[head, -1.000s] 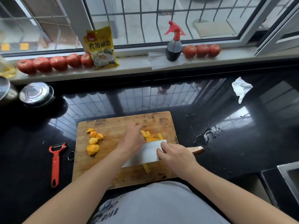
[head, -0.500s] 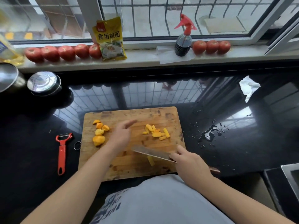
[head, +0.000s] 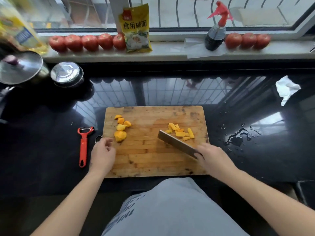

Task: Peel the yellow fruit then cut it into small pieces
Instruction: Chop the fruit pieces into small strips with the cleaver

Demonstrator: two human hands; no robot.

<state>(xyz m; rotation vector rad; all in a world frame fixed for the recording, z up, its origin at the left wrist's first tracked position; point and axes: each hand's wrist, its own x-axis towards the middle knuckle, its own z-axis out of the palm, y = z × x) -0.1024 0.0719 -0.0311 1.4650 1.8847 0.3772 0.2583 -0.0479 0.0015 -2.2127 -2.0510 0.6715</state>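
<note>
Fruit pieces are seen in two groups on the wooden cutting board (head: 153, 160): bigger yellow-orange chunks (head: 121, 127) near its left edge, thin yellow strips (head: 181, 132) towards its right side. Between them, the cleaver (head: 177, 144) is held at a slant over the board, its tip just beside the strips, its blade running back to the right hand (head: 213, 158). That hand is wrapped around the handle, fingers curled, the handle itself hidden under the grip. The left hand (head: 102, 153) is placed at the board's left edge, fingers loosely bent, nothing held, fingertips just short of the largest chunk. Whether the palm is touching the wood cannot be told.

Off the board, a red peeler (head: 83, 145) is laid on the black counter (head: 51, 167) just left of that hand. Spilled water (head: 237, 137) is spotted to the board's right, a crumpled white tissue (head: 286, 88) further back. Two steel lids (head: 64, 72) are seen at the far left. Along the windowsill (head: 170, 51), tomatoes (head: 88, 42) are lined up, with a yellow packet (head: 137, 29) and a dark spray bottle (head: 215, 34) among them.
</note>
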